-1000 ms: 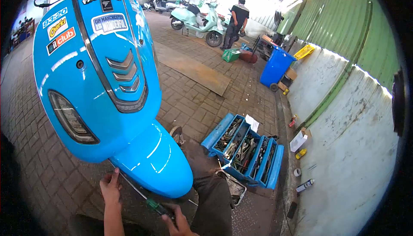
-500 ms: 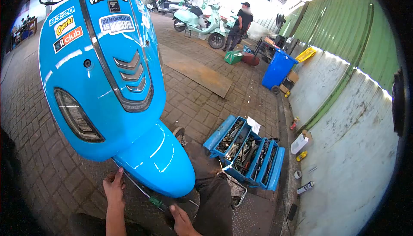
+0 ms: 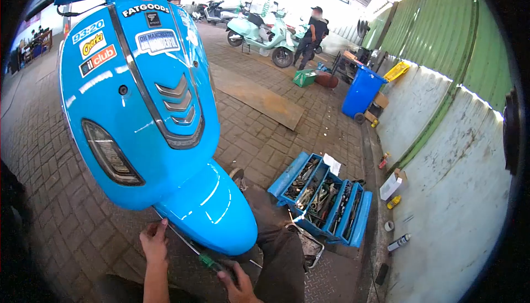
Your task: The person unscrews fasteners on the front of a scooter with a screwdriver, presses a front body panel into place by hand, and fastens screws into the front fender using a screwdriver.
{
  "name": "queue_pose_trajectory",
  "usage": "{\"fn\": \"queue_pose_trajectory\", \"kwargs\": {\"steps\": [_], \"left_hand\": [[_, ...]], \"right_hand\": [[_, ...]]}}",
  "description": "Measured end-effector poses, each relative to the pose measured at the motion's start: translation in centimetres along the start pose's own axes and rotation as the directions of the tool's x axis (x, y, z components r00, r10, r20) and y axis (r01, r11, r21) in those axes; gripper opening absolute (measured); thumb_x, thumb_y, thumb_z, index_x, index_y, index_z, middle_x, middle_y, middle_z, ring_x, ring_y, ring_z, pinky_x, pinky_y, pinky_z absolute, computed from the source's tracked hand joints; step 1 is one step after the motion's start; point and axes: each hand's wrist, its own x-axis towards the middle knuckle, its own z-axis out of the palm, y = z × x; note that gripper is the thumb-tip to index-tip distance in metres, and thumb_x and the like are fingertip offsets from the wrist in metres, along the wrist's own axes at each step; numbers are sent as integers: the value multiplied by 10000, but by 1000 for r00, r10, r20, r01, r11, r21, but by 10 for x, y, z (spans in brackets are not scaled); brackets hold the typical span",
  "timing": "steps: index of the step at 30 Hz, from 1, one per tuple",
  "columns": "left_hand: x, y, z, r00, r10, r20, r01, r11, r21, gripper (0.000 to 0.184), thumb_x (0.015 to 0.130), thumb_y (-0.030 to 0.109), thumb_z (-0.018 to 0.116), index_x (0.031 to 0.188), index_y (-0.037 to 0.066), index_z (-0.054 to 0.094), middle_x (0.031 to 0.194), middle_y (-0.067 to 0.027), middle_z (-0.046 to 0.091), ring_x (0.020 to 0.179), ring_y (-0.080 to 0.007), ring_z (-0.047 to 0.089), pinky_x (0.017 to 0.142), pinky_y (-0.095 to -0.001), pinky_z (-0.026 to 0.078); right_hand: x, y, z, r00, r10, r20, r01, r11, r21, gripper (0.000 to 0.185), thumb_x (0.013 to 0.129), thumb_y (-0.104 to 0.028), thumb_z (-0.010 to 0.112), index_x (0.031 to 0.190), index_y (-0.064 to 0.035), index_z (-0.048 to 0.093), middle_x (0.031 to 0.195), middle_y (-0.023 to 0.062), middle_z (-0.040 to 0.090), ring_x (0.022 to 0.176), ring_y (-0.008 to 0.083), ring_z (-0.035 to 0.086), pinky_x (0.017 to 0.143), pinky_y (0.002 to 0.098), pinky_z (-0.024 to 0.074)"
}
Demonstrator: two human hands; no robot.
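The bright blue front of a scooter (image 3: pixel 165 181) stands before me, and its rounded front fender (image 3: pixel 221 214) sits low between my hands. My right hand (image 3: pixel 236 285) is closed around the handle end of a screwdriver (image 3: pixel 207 260) with a green handle. Its long thin shaft appears to run up along the fender's lower left edge. My left hand (image 3: pixel 154 241) is at the far end of that shaft, under the scooter body, with thumb and fingers pinched together. What lies between those fingertips is too small to make out.
An opened blue toolbox (image 3: pixel 326 198) full of tools sits to the right, beside a metal tray (image 3: pixel 312 248). A spray can (image 3: pixel 398 242) and bottles line the wall. Farther back are a blue bin (image 3: pixel 361 90), a mint scooter (image 3: pixel 265 32) and a standing person (image 3: pixel 312 35).
The view has shifted so the scooter and surroundings sit slightly lower and farther right. More of the green handle shows by my right hand. Both hands stay close to the fender.
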Motion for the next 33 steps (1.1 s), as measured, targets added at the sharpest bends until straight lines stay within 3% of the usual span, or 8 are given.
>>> {"fn": "queue_pose_trajectory", "kwargs": {"steps": [4, 10, 16, 18, 22, 24, 28, 33], "left_hand": [[14, -16, -7, 999, -24, -24, 25, 998, 51, 400, 859, 257, 866, 1020, -12, 617, 883, -54, 619, 685, -132, 530, 548, -293, 400], [5, -3, 2, 1000, 13, -22, -13, 1000, -21, 321, 859, 230, 864, 899, -18, 664, 759, -14, 576, 646, -115, 487, 554, -298, 386], [2, 9, 4, 998, -57, -22, 57, 998, 11, 274, 877, 204, 841, 848, 1, 660, 714, 13, 519, 617, -103, 460, 533, -302, 368], [10, -3, -2, 1000, -23, 13, 23, 1000, 2, 285, 875, 213, 845, 864, 9, 646, 742, -6, 537, 631, -115, 466, 534, -302, 360], [10, -4, -1, 999, 26, 21, -26, 1000, 9, 264, 887, 193, 832, 825, 15, 646, 663, 31, 472, 574, -108, 426, 510, -293, 353], [13, -3, -2, 1000, 5, 23, -6, 1000, 14, 268, 888, 195, 831, 820, 16, 643, 671, 24, 492, 572, -105, 433, 508, -288, 353], [10, 0, -4, 997, -46, 66, 48, 998, -29, 265, 888, 196, 831, 826, 21, 642, 691, 7, 543, 582, -97, 459, 503, -279, 353], [18, -12, -7, 1000, 15, 18, -15, 1000, -12, 289, 867, 219, 851, 908, 15, 651, 750, -12, 581, 627, -113, 496, 524, -294, 372]], "right_hand": [[6, 37, -29, 473, 757, 452, -879, 373, 296, 490, 1055, -455, 572, 1271, -16, 604, 754, 67, 536, 576, 171, 490, 541, 374, 439], [15, -4, 7, 880, -434, -194, 372, 882, -289, 559, 1055, -531, 530, 1128, 4, 676, 581, 46, 508, 486, 171, 479, 487, 355, 399], [15, 10, -20, 426, 766, 481, -900, 305, 311, 595, 1030, -456, 617, 1298, 74, 582, 990, 150, 699, 865, 282, 705, 735, 419, 564], [13, -12, -4, 986, 149, 69, -142, 985, -97, 590, 1031, -466, 612, 1327, 44, 583, 1102, 164, 690, 997, 303, 706, 824, 433, 567], [17, -6, -6, 962, -124, 245, 201, 927, -318, 629, 1030, -516, 586, 1387, 1, 567, 1136, 147, 686, 1023, 269, 691, 828, 428, 562], [15, 18, 8, 702, 671, 238, -710, 635, 305, 581, 1025, -483, 616, 1388, -32, 570, 1203, 142, 668, 1092, 293, 663, 859, 453, 552], [35, 30, -19, 383, 701, 601, -896, 122, 428, 541, 1002, -401, 685, 1389, -39, 572, 1279, 145, 642, 1149, 290, 634, 877, 467, 545], [37, -39, -21, 951, -239, 197, 292, 904, -312, 573, 977, -399, 712, 1371, -9, 567, 1062, 152, 675, 886, 258, 663, 791, 399, 542]]}}
